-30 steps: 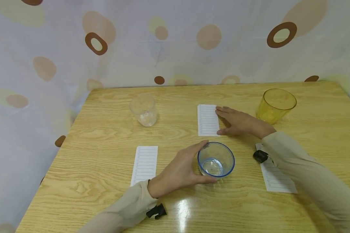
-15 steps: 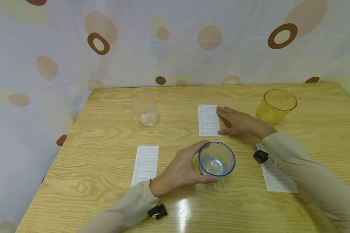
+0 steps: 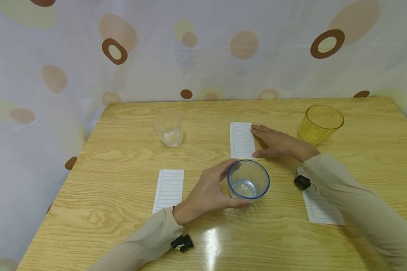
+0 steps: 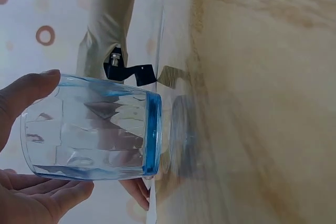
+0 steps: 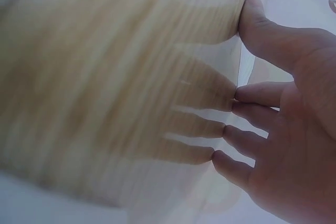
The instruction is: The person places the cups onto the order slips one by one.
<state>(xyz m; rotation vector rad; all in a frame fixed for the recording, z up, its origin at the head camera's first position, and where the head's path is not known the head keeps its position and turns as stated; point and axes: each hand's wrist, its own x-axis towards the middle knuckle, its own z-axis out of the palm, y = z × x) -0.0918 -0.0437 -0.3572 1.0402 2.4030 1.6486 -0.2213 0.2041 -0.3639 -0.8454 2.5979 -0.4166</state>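
My left hand [image 3: 208, 192] grips a clear blue-rimmed glass [image 3: 248, 180] between thumb and fingers from its left side. In the left wrist view the glass [image 4: 100, 129] stands upright relative to the table, with a thin gap between its thick blue base and its reflection. Just beyond it lies a lined paper slip [image 3: 242, 141]. My right hand [image 3: 276, 143] rests at the slip's right edge, thumb and fingers spread. Those fingertips touch the tabletop in the right wrist view, where the hand [image 5: 294, 114] holds nothing.
A clear glass [image 3: 169, 128] stands at the back left and a yellow glass [image 3: 320, 124] at the back right, behind my right wrist. Another lined slip [image 3: 169, 190] lies left of my left hand. A third slip [image 3: 322, 207] is partly covered by my right sleeve.
My left hand has raised the blue-rimmed glass slightly and shifted it a little toward the middle paper slip. The right hand stays at the slip's edge.
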